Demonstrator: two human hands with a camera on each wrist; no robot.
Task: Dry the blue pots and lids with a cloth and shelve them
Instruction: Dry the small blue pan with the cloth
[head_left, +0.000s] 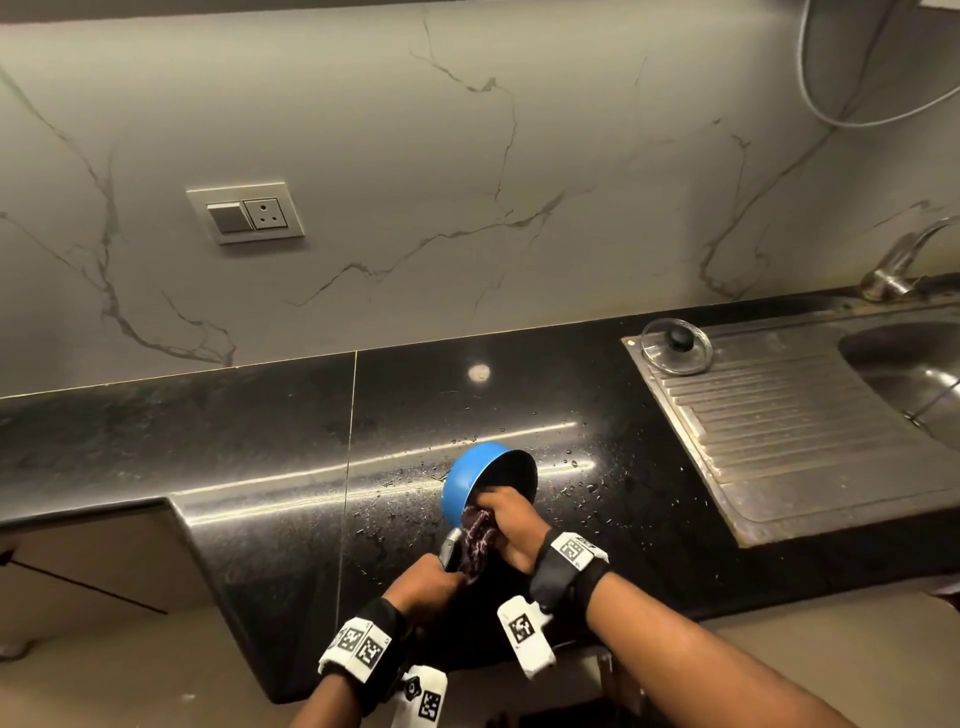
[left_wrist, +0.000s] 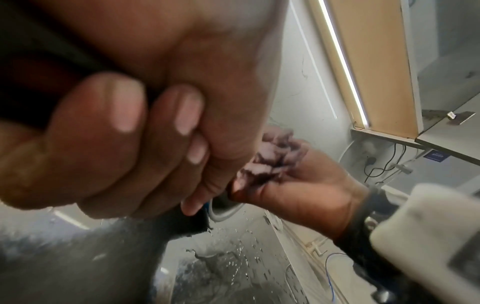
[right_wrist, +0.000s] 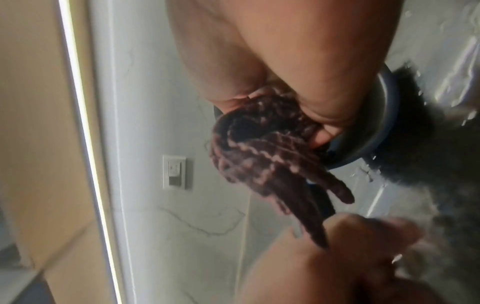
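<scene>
A small blue pot (head_left: 464, 478) with a dark inside is tipped on its side above the wet black counter (head_left: 260, 457), its mouth facing me. My left hand (head_left: 426, 582) grips its handle (head_left: 451, 550) near the counter's front edge; my curled fingers (left_wrist: 124, 123) wrap the dark handle. My right hand (head_left: 511, 525) holds a bunched dark red patterned cloth (head_left: 478, 535) and pushes it into the pot's mouth. In the right wrist view the cloth (right_wrist: 267, 156) hangs from my fingers against the pot rim (right_wrist: 389, 115). A glass lid (head_left: 676, 346) with a black knob lies on the draining board.
A steel draining board (head_left: 810, 431) and sink (head_left: 914, 369) with a tap (head_left: 904, 260) fill the right side. Water drops are scattered over the counter around the pot. A wall socket (head_left: 247, 213) sits on the marble backsplash. The counter's left end steps back.
</scene>
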